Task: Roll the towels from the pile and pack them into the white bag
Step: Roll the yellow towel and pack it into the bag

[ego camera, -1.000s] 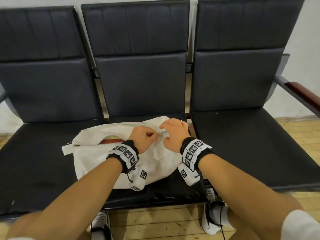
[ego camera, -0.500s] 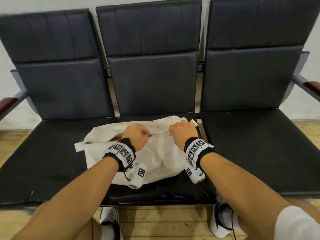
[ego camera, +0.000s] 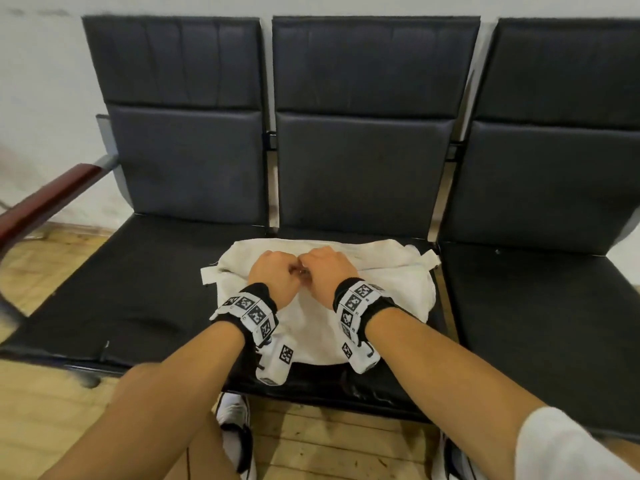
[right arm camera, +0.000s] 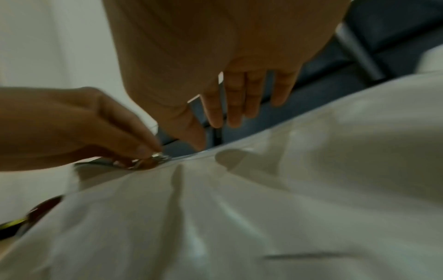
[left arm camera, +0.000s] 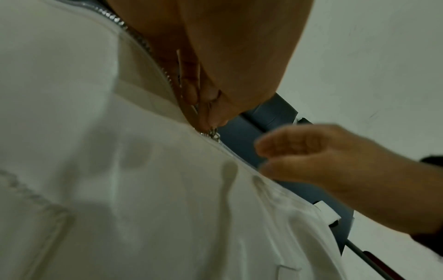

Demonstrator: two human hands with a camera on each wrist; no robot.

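My left hand (ego camera: 277, 277) pinches the small silver metal zipper pull (right arm camera: 161, 156) on the soft white cloth bag (ego camera: 311, 332), which lies on the middle black padded bench seat (ego camera: 145, 299). My right hand (ego camera: 325, 271) hovers just beside, fingers loosely curled and holding nothing. I should pinch the cloth there, tauten the seam, and draw steadily. Open seat lies on both sides; the front edge is near.

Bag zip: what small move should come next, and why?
Probably the left hand should draw the pull on toward the bag's left end: it pinches the pull, and the teeth on its wrist side lie apart. The right hand could pin the fabric beside it.
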